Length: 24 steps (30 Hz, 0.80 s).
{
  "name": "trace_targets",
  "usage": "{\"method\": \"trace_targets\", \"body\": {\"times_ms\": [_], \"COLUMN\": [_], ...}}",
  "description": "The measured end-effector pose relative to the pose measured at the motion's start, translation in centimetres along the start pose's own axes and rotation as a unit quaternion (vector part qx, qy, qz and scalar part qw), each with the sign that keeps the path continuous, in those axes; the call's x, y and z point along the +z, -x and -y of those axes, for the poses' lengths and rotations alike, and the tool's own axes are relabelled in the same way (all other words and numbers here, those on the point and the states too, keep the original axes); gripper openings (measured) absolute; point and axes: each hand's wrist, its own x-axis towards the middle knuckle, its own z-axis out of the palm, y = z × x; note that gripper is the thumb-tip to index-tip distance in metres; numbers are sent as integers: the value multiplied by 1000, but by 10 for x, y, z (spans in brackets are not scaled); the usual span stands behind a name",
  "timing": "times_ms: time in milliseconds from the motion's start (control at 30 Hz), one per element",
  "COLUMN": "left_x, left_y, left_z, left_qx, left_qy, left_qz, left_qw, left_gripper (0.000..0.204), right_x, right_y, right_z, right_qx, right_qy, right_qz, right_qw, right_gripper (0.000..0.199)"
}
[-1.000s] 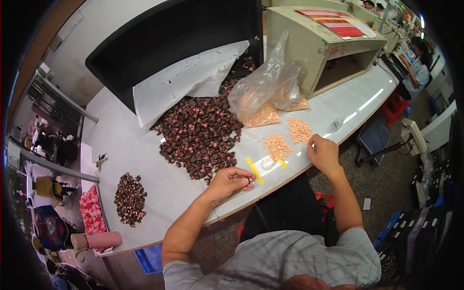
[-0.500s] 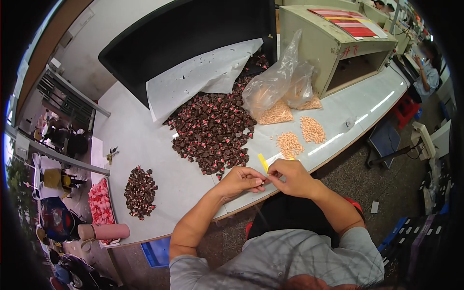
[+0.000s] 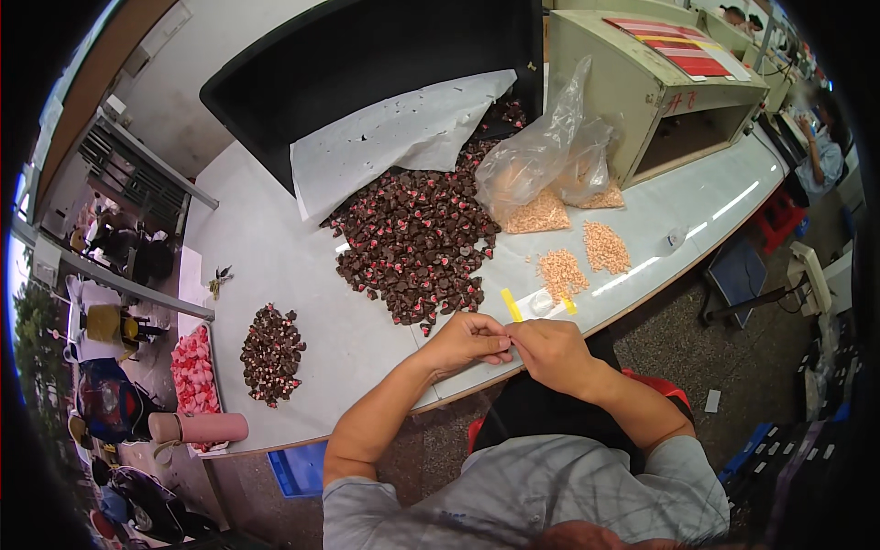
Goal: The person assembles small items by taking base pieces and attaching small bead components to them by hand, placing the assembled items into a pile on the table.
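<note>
At the table's near edge my left hand (image 3: 469, 343) and my right hand (image 3: 552, 350) meet, fingertips pinched together. Whatever lies between them is too small and covered to make out. Just beyond the fingers are a white patch with yellow strips (image 3: 511, 305) and a small pile of pale orange pieces (image 3: 561, 275). A second such pile (image 3: 606, 247) lies to its right. Ahead and left spreads a large heap of dark brown pieces with pink-red parts (image 3: 412, 238). A smaller heap of dark pieces (image 3: 272, 356) sits farther left.
Clear plastic bags of orange pieces (image 3: 536, 213) stand before a grey-green box (image 3: 632, 119). A black tray (image 3: 367, 64) with a white sheet (image 3: 394, 137) tilts behind the large heap. At left are a tray of pink-red pieces (image 3: 193, 371) and a pink bottle (image 3: 213, 427).
My right hand has turned and closed in against my left fingertips, uncovering more of the white patch and the right yellow strip. The whole view has shifted slightly.
</note>
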Motion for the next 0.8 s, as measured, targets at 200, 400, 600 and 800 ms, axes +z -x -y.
{"method": "trace_targets", "body": {"times_ms": [200, 400, 600, 800], "left_x": [4, 0, 1, 2], "left_y": [2, 1, 1, 1], "left_z": [-2, 1, 0, -1], "left_qx": [9, 10, 10, 6], "left_qy": [21, -21, -21, -29], "left_qz": [-9, 6, 19, 17], "left_qw": [1000, 1000, 1000, 999], "left_gripper": [15, 13, 13, 14], "right_x": [-8, -11, -10, -10], "right_y": [-3, -8, -9, -8], "right_z": [-5, -12, -16, -18], "right_qx": [25, 62, 74, 102], "right_qy": [-58, -86, -85, -123], "right_qz": [-60, 57, 84, 93], "right_qw": [996, 993, 990, 983], "right_gripper": [11, 8, 8, 7]}}
